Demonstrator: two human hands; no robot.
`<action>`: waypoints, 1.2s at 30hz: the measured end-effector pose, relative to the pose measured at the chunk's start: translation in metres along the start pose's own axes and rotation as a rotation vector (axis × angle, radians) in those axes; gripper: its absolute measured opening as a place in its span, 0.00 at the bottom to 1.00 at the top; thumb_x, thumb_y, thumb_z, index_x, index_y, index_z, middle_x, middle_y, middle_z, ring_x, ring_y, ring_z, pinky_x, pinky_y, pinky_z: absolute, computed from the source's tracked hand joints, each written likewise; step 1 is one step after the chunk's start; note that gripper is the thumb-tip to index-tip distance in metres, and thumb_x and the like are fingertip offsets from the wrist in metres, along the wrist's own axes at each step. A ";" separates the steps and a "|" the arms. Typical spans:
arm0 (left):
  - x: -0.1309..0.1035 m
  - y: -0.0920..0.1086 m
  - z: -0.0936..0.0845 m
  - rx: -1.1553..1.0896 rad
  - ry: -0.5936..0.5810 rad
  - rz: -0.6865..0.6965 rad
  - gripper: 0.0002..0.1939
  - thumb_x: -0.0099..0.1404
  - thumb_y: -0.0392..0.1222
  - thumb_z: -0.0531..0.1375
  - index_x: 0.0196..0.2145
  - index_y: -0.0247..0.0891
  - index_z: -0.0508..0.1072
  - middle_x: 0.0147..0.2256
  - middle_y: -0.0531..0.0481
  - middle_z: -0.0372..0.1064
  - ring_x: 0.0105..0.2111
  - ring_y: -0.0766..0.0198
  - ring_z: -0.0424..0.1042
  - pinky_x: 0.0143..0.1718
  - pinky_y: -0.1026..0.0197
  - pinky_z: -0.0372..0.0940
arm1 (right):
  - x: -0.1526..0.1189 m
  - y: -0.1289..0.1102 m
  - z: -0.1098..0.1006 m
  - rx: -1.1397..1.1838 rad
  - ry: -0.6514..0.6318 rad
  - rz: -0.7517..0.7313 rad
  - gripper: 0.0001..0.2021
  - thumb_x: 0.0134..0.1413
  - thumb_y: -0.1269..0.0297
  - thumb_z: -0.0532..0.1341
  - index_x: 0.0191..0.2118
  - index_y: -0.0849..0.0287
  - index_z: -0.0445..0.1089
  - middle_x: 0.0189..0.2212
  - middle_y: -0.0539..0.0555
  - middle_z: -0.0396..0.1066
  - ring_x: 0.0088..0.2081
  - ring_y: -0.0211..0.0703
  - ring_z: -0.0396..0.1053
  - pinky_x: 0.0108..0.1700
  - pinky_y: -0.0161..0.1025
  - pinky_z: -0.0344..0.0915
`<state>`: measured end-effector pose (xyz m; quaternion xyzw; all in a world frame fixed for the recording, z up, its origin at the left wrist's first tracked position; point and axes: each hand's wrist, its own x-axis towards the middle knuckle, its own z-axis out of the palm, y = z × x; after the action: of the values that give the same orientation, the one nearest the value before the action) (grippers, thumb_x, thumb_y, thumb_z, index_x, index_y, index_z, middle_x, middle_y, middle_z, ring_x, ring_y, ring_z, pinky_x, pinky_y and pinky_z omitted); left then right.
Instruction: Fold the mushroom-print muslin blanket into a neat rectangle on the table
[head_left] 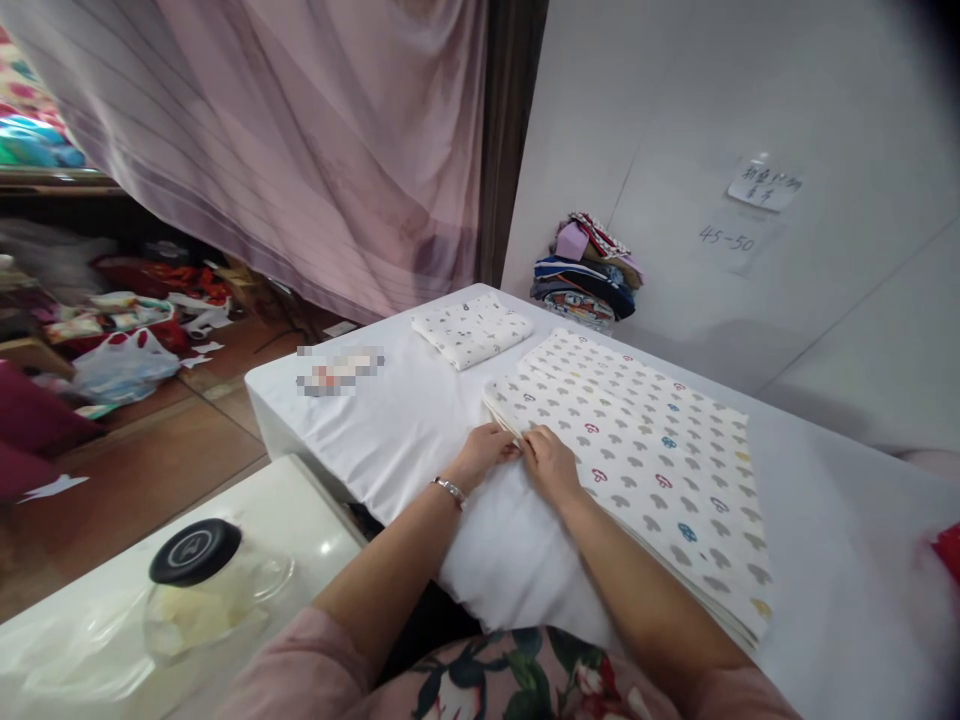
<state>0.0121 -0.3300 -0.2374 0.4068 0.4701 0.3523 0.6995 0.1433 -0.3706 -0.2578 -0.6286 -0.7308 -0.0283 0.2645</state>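
Note:
A folded white cloth printed with grey, red and blue shapes lies flat on a white-covered table, its near left edge in front of me. At that edge my left hand is closed, fingertips pinching the layered fabric. Right beside it, my right hand is closed on the same edge, thumb and fingers pressed together. The two hands nearly touch. Farther back lies a smaller folded white cloth with small dark prints, apart from both hands.
The white table covering is wrinkled on the left, where a pixelated item lies. A clear jar with a black lid stands on a white surface at lower left. Folded fabrics are stacked by the wall; a pink curtain hangs behind.

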 end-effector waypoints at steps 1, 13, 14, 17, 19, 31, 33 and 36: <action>0.000 -0.001 0.000 -0.008 0.011 0.009 0.06 0.57 0.31 0.57 0.25 0.34 0.64 0.21 0.52 0.68 0.24 0.70 0.71 0.35 0.64 0.69 | 0.000 0.000 0.000 0.014 0.002 0.008 0.12 0.62 0.63 0.49 0.32 0.57 0.67 0.33 0.52 0.67 0.34 0.39 0.65 0.34 0.34 0.57; 0.005 0.000 -0.005 0.008 -0.023 -0.032 0.07 0.55 0.35 0.62 0.26 0.33 0.65 0.22 0.50 0.70 0.22 0.69 0.71 0.33 0.63 0.69 | 0.001 -0.002 -0.005 0.128 -0.021 0.054 0.10 0.60 0.64 0.50 0.31 0.56 0.67 0.32 0.51 0.67 0.35 0.38 0.66 0.37 0.32 0.59; 0.007 -0.001 -0.004 0.015 -0.018 -0.033 0.07 0.55 0.34 0.61 0.25 0.33 0.65 0.22 0.51 0.70 0.22 0.69 0.70 0.32 0.64 0.69 | 0.001 -0.002 -0.005 0.133 -0.026 0.054 0.10 0.60 0.64 0.50 0.31 0.56 0.67 0.32 0.51 0.68 0.35 0.38 0.66 0.37 0.32 0.59; 0.009 -0.003 -0.004 0.041 0.002 -0.040 0.07 0.54 0.34 0.62 0.25 0.34 0.64 0.21 0.51 0.69 0.23 0.69 0.70 0.32 0.65 0.68 | 0.002 0.001 -0.004 0.158 -0.036 0.056 0.11 0.60 0.64 0.50 0.33 0.55 0.68 0.32 0.51 0.68 0.35 0.38 0.67 0.37 0.32 0.60; 0.009 -0.003 -0.003 0.049 0.007 -0.042 0.07 0.54 0.34 0.62 0.24 0.34 0.64 0.21 0.52 0.69 0.23 0.69 0.70 0.31 0.66 0.68 | 0.002 0.003 -0.003 0.186 -0.026 0.059 0.10 0.60 0.64 0.50 0.34 0.55 0.69 0.33 0.51 0.69 0.35 0.38 0.67 0.37 0.32 0.60; 0.010 -0.005 -0.005 0.024 -0.014 -0.017 0.05 0.53 0.30 0.60 0.26 0.34 0.65 0.22 0.53 0.68 0.22 0.70 0.70 0.32 0.65 0.68 | 0.003 0.000 -0.004 0.171 -0.011 0.055 0.11 0.60 0.66 0.49 0.34 0.55 0.68 0.33 0.52 0.68 0.37 0.39 0.66 0.39 0.33 0.60; 0.009 -0.004 -0.004 0.020 -0.012 -0.010 0.05 0.53 0.30 0.59 0.25 0.33 0.65 0.21 0.53 0.68 0.22 0.70 0.70 0.32 0.64 0.69 | 0.003 -0.002 -0.005 0.153 -0.028 0.045 0.10 0.60 0.66 0.50 0.34 0.55 0.69 0.33 0.51 0.69 0.37 0.39 0.66 0.39 0.33 0.60; 0.007 -0.002 -0.004 0.034 -0.006 -0.017 0.05 0.55 0.33 0.60 0.26 0.33 0.65 0.21 0.51 0.68 0.22 0.68 0.70 0.32 0.64 0.69 | 0.002 -0.002 -0.007 0.124 -0.038 0.015 0.10 0.60 0.66 0.50 0.35 0.55 0.69 0.34 0.52 0.69 0.37 0.39 0.66 0.38 0.33 0.60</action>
<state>0.0108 -0.3238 -0.2423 0.4157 0.4774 0.3371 0.6969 0.1435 -0.3717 -0.2508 -0.6169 -0.7315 0.0309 0.2889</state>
